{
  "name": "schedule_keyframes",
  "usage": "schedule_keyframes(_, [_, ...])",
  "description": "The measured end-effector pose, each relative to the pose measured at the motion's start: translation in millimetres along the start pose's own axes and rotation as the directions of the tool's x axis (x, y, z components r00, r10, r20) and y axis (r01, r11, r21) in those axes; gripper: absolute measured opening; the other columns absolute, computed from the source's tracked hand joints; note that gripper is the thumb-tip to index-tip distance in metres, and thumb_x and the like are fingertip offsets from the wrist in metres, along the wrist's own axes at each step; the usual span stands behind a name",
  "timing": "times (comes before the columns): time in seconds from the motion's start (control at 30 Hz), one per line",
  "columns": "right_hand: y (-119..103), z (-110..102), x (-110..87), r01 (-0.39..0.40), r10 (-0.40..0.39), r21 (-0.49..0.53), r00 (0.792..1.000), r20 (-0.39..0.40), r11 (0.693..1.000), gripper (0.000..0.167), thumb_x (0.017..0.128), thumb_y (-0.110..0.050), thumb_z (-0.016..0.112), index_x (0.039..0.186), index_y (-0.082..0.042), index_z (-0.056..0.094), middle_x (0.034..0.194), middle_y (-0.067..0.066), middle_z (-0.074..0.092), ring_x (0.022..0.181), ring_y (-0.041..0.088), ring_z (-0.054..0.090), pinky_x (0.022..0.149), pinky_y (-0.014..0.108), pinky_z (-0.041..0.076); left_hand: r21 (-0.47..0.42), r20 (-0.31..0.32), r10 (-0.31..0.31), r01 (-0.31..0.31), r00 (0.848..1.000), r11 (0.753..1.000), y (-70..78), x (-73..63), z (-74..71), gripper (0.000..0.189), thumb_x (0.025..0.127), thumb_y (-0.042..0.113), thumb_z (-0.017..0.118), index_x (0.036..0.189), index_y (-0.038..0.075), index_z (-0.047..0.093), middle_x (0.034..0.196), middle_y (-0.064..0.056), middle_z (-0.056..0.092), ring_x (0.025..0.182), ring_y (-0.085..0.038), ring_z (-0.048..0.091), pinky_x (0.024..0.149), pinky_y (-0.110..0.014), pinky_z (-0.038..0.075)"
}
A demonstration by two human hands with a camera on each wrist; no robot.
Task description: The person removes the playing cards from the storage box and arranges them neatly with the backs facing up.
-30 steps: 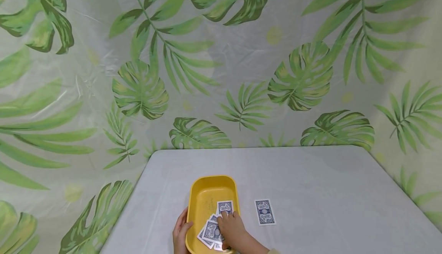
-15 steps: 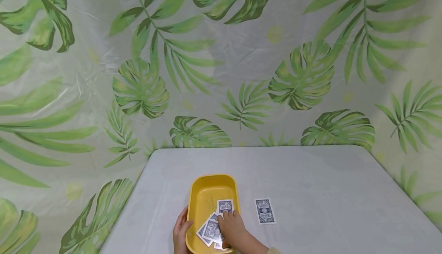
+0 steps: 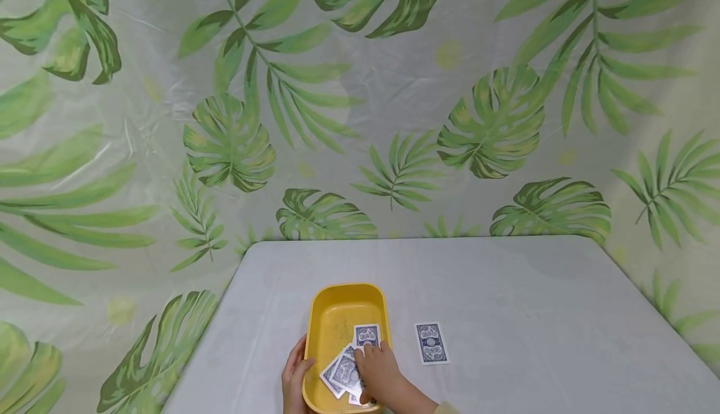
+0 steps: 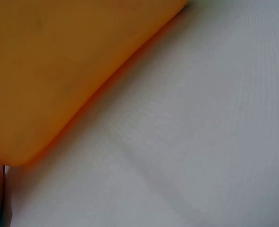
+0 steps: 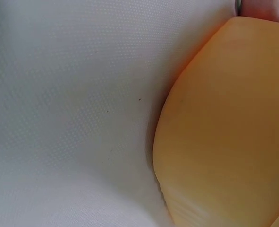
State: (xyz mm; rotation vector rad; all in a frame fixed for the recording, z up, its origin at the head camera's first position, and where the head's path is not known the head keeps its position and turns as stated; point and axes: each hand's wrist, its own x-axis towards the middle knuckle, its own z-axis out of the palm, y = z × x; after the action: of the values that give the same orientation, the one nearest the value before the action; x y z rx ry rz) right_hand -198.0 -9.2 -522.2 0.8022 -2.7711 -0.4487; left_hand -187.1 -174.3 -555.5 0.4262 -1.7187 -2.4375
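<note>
In the head view a yellow plastic tray [image 3: 317, 339] stands on the table with several blue-backed playing cards inside, overlapping in a loose pile. My left hand [image 3: 294, 376] grips the tray's left side, thumb over the rim. Reaching in over the right rim, my right hand [image 3: 379, 373] holds the top playing card [image 3: 344, 374] by its right part, fingertips at the upper edge and thumb near the lower one. Another card [image 3: 367, 334] lies farther up in the tray, partly behind the fingers. The wrist views show mainly the tray's outer wall [image 4: 59, 71] and tablecloth.
One more blue-backed card [image 3: 432, 343] lies face down on the white-covered table [image 3: 506, 314], just right of the tray. Behind the table's far edge hangs a leaf-patterned sheet [image 3: 405, 101].
The top card under my right hand has shifted and tilted slightly, moving up a little with the cards beneath it. Both hands and the tray stay almost in place.
</note>
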Motion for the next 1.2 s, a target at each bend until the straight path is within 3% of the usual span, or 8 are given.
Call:
schedule_keyframes(0.1, [0.7, 0.0, 0.3, 0.026, -0.026, 0.032, 1.000, -0.005, 0.999, 0.080, 0.043, -0.066, 0.071, 0.111, -0.027, 0.051, 0.088, -0.003, 0.053, 0.081, 0.011, 0.050, 0.071, 0.026, 0.038, -0.010, 0.011, 0.013, -0.013, 1.000, 1.000, -0.3, -0.4, -1.0, 0.055, 0.087, 0.005, 0.042, 0.140, 0.001, 0.029, 0.148, -0.016, 0.026, 0.114, 0.000, 0.047, 0.092, -0.014, 0.041])
schedule_keyframes(0.23, [4.1, -2.3, 1.5, 0.157, -0.159, 0.145, 0.987, 0.008, 0.977, 0.071, 0.056, -0.057, 0.072, 0.121, -0.038, 0.049, 0.113, -0.010, 0.053, 0.096, 0.008, 0.052, 0.076, 0.026, 0.043, -0.010, 0.022, 0.018, -0.018, 1.000, 1.000, -0.7, -0.9, -2.2, 0.055, 0.088, 0.005, 0.042, 0.141, 0.001, 0.028, 0.149, -0.016, 0.025, 0.115, 0.000, 0.045, 0.093, -0.014, 0.040])
schedule_keyframes(0.33, [6.0, -3.6, 2.0, 0.214, -0.225, 0.207, 0.974, 0.032, 0.955, 0.062, 0.064, -0.054, 0.069, 0.122, -0.038, 0.052, 0.120, -0.015, 0.052, 0.099, 0.006, 0.053, 0.078, 0.026, 0.044, 0.004, 0.012, 0.009, -0.009, 1.000, 1.000, -0.7, -0.7, -2.1, 0.055, 0.088, 0.005, 0.042, 0.141, 0.001, 0.028, 0.149, -0.016, 0.025, 0.114, 0.001, 0.046, 0.093, -0.014, 0.040])
schedule_keyframes(0.47, [5.4, -4.3, 1.5, 0.189, -0.197, 0.181, 0.980, 0.031, 0.965, 0.064, 0.061, -0.060, 0.067, 0.117, -0.034, 0.056, 0.111, -0.012, 0.055, 0.094, 0.007, 0.052, 0.073, 0.026, 0.044, 0.018, 0.000, -0.008, 0.008, 1.000, 1.000, -0.6, -0.6, -1.7, 0.055, 0.088, 0.006, 0.043, 0.141, 0.002, 0.029, 0.148, -0.016, 0.025, 0.115, -0.001, 0.046, 0.093, -0.016, 0.041])
schedule_keyframes(0.77, [1.7, -2.9, 1.2, 0.115, -0.115, -0.010, 0.991, -0.062, 0.993, 0.069, 0.033, -0.058, 0.077, 0.092, -0.026, 0.059, 0.082, -0.006, 0.049, 0.072, 0.008, 0.049, 0.059, 0.022, 0.037, 0.035, -0.016, -0.016, 0.016, 1.000, 0.999, -0.2, 0.5, -0.4, 0.055, 0.088, 0.006, 0.043, 0.141, 0.004, 0.030, 0.148, -0.014, 0.027, 0.117, -0.002, 0.044, 0.090, -0.012, 0.041])
schedule_keyframes(0.83, [1.7, -1.7, 2.0, 0.110, -0.111, -0.009, 0.992, -0.066, 0.994, 0.068, 0.033, -0.059, 0.076, 0.089, -0.024, 0.058, 0.083, -0.005, 0.048, 0.073, 0.009, 0.048, 0.059, 0.022, 0.038, 0.040, -0.020, -0.014, 0.015, 1.000, 0.999, -0.1, 0.8, -0.4, 0.055, 0.088, 0.006, 0.042, 0.141, 0.004, 0.030, 0.148, -0.014, 0.027, 0.119, -0.004, 0.044, 0.090, -0.012, 0.041])
schedule_keyframes(1.03, [4.2, 1.2, 4.5, 0.136, -0.136, -0.010, 0.990, -0.037, 0.991, 0.083, 0.036, -0.066, 0.073, 0.099, -0.017, 0.052, 0.104, -0.003, 0.055, 0.090, 0.010, 0.053, 0.069, 0.023, 0.044, 0.061, -0.018, -0.020, 0.021, 1.000, 0.998, 0.1, 0.4, -0.8, 0.055, 0.088, 0.007, 0.042, 0.141, 0.004, 0.029, 0.148, -0.015, 0.027, 0.124, -0.013, 0.041, 0.094, -0.017, 0.042])
schedule_keyframes(1.2, [4.0, 2.6, 5.5, 0.138, -0.139, -0.046, 0.990, -0.017, 0.989, 0.084, 0.038, -0.071, 0.071, 0.097, -0.017, 0.046, 0.092, -0.003, 0.048, 0.082, 0.010, 0.050, 0.071, 0.023, 0.044, 0.059, -0.012, -0.014, 0.015, 1.000, 0.998, 0.3, -0.4, 0.1, 0.054, 0.088, 0.006, 0.041, 0.141, 0.004, 0.029, 0.148, -0.015, 0.027, 0.121, -0.009, 0.044, 0.093, -0.017, 0.042])
